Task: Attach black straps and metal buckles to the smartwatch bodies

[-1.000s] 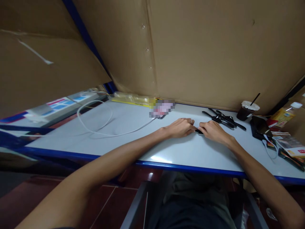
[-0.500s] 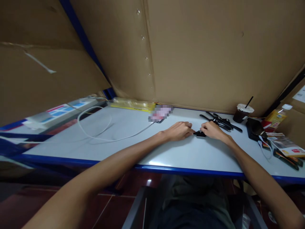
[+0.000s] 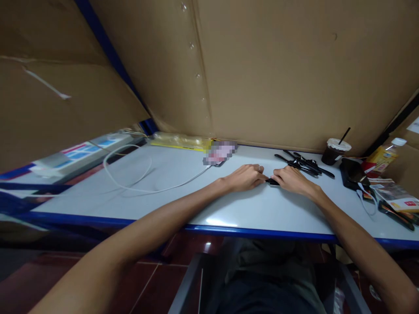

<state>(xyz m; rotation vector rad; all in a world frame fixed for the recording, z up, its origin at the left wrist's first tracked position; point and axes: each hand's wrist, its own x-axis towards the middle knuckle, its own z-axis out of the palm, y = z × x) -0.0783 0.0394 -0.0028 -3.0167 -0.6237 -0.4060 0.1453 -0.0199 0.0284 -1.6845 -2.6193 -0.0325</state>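
A small black object (image 3: 273,182) lies low over the white tabletop between my two hands. My left hand (image 3: 248,177) has its fingers closed on the left end of it, with a ring on one finger. On the other side, my right hand (image 3: 290,179) grips its right end, fingers bent, and covers part of it. Just behind my right hand lies a pile of several slim black pieces (image 3: 304,165), crossed over one another.
A phone (image 3: 221,152) on a white cable (image 3: 157,191) lies at the back. A dark drink cup (image 3: 334,151), a black case (image 3: 352,174), a bottle (image 3: 386,157) and packets (image 3: 397,196) stand or lie at right. Cardboard (image 3: 262,78) walls rise behind the blue-edged table (image 3: 183,205).
The view has shifted slightly. My right hand has moved a little leftward over the black object and now covers more of it. My left hand keeps its hold.
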